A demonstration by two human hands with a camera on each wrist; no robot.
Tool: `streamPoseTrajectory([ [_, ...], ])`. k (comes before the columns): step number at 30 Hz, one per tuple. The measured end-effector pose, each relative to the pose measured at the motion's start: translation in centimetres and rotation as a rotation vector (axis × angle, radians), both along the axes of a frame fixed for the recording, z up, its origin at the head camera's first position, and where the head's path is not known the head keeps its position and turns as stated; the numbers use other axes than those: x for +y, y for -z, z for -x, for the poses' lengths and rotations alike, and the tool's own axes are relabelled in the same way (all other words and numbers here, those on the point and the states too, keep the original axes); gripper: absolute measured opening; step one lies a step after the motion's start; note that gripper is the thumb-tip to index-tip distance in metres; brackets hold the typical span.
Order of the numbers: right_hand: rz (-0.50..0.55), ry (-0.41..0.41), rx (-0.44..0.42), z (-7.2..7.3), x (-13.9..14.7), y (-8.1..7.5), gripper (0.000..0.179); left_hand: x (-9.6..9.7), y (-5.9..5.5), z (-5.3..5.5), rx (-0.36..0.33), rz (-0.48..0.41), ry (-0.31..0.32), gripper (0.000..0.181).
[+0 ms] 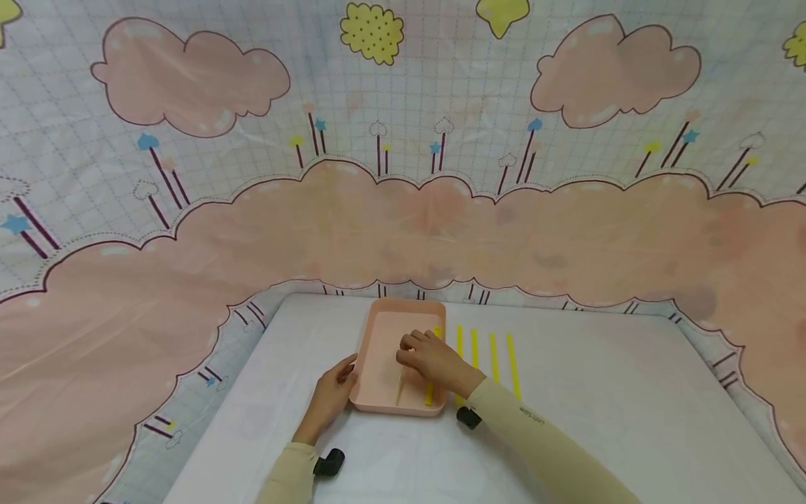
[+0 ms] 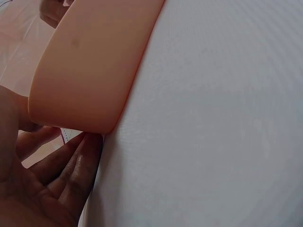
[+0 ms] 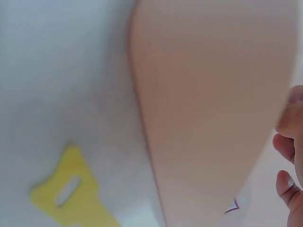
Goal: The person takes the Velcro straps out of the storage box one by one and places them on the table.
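In the head view, a peach-coloured rectangular tray (image 1: 384, 336) lies on the white table. My left hand (image 1: 332, 389) grips its left side; in the left wrist view the thumb is at the rim and the fingers (image 2: 87, 156) reach the tray's lower edge. Over the tray's inside is my right hand (image 1: 434, 358), palm down with bent fingers. A thin tan streak shows on the tray floor below its fingertips; I cannot tell whether the fingers hold anything. A yellow strip (image 1: 429, 393) lies lengthwise along the tray's right side, partly covered by the right hand.
Several more yellow strips (image 1: 494, 350) lie side by side right of the tray, partly behind the right forearm. One strip's end (image 3: 78, 189) shows a slot in the right wrist view. A cloud-patterned cloth (image 1: 403, 224) hangs behind and around the white table (image 1: 604, 399).
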State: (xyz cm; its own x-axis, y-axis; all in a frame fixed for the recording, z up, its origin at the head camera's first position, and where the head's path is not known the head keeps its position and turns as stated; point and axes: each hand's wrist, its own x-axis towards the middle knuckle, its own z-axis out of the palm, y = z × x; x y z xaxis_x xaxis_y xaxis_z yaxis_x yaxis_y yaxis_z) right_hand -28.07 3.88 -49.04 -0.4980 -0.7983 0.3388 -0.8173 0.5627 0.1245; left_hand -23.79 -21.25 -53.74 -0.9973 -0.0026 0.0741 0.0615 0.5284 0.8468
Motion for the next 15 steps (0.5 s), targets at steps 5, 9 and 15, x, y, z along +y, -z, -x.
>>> streamPoseTrajectory([
  [5, 0.122, -0.025, -0.023, -0.3, 0.2, -0.6, 0.007, 0.0, 0.1, 0.1, -0.003, 0.002, -0.006, 0.043],
  [9, 0.262, -0.045, -0.082, -0.5, 0.2, -1.0, 0.003, 0.1, 0.0, 0.0, -0.008, 0.005, -0.009, 0.043],
  [15, 0.401, -0.032, -0.123, -0.9, 0.3, -1.4, 0.013, 0.2, -0.1, -0.2, -0.019, -0.005, -0.017, 0.043],
])
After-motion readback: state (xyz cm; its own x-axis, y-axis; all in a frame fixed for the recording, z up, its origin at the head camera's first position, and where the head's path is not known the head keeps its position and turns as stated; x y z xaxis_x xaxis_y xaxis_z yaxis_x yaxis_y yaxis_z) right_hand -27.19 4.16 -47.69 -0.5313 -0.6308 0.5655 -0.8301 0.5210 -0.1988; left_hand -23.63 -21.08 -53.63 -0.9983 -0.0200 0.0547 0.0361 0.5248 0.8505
